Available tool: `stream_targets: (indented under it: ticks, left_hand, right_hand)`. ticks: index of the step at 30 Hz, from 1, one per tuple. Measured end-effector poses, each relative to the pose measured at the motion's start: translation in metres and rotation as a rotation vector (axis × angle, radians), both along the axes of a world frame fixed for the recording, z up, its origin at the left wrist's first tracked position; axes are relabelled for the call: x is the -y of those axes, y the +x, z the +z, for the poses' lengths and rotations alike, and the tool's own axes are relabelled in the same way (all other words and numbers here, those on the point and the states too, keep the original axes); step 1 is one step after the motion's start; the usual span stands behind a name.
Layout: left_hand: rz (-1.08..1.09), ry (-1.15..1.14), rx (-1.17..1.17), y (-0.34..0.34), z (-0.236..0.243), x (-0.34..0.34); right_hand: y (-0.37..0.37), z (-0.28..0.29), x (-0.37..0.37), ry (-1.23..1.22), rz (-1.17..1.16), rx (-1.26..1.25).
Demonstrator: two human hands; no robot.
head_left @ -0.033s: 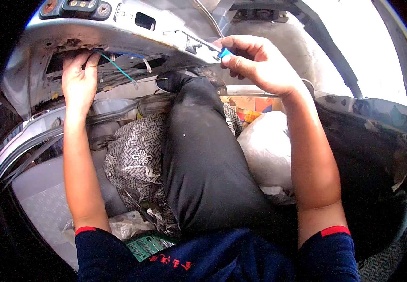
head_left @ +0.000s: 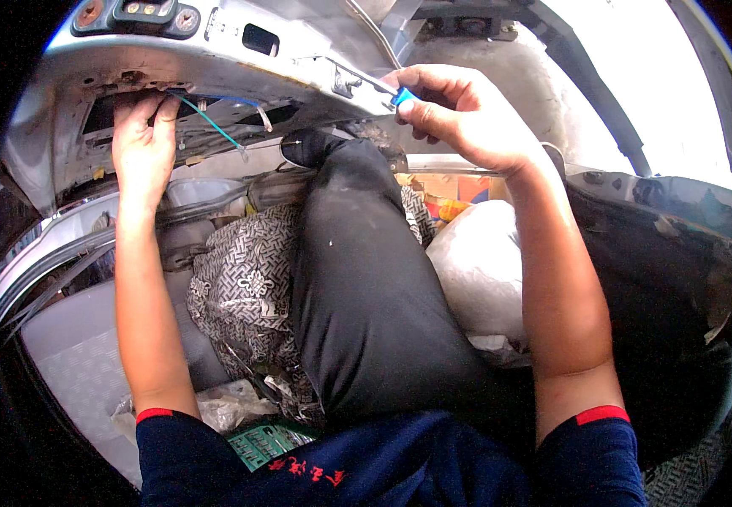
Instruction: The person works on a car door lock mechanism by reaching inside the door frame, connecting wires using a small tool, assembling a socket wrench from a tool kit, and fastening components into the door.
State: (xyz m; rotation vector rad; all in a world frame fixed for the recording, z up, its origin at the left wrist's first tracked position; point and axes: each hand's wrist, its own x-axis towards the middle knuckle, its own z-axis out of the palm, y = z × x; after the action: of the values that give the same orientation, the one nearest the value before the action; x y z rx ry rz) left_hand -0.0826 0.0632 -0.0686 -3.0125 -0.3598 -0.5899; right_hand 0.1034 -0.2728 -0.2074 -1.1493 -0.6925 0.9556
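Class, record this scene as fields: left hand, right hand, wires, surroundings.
Left hand: fingertips inside a dark opening in the metal panel; grip hidden
Right hand: pinching the blue end of a thin rod between thumb and fingers
Wires: green wire and blue wire, beside the left hand
Surroundings: patterned fabric, mostly left of the dark-trousered leg; white bundle right

You're in a navy short-sleeved shirt, red trim on both cuffs, small red characters across the front. Black trousers, faint dusty patch, tiny white speck. Left hand and right hand bare.
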Motion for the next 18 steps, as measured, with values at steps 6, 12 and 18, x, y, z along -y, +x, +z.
stream_targets:
  ticks: [6, 12, 18]
  left_hand:
    - [0.004, -0.134, 0.026, -0.004, 0.001, 0.0]
    - [0.139, -0.306, 0.019, -0.007, 0.01, -0.001]
    - [0.141, -0.215, -0.056, -0.004, 0.01, 0.008]
  right_hand:
    - [-0.001, -0.005, -0.001, -0.02, -0.036, 0.005]
    - [0.004, -0.014, -0.002, 0.044, -0.035, -0.061]
    - [0.008, -0.027, -0.003, 0.036, -0.03, -0.13]
